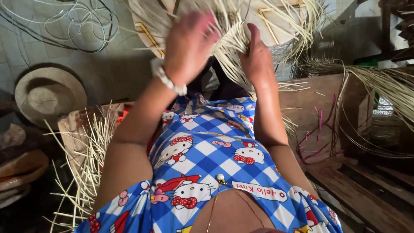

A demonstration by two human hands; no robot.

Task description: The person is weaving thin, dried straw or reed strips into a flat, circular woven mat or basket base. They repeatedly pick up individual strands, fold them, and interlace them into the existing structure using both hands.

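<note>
A half-woven straw piece (224,19) with many loose pale strands rests on a wooden form at the top of the head view. My left hand (189,43), a white bead bracelet at its wrist, is blurred and pressed over the weave with fingers closed on strands. My right hand (256,56) grips a bunch of strands just to the right. Both forearms reach up from my blue checked dress (211,151).
A finished straw hat (49,95) lies on the tiled floor at left, above stacked hats (19,170). Loose straw (88,159) spreads beside my left arm. A wooden bench (327,112) at right carries pink strands (319,138) and a straw bundle (379,86). Cables (73,23) coil at the upper left.
</note>
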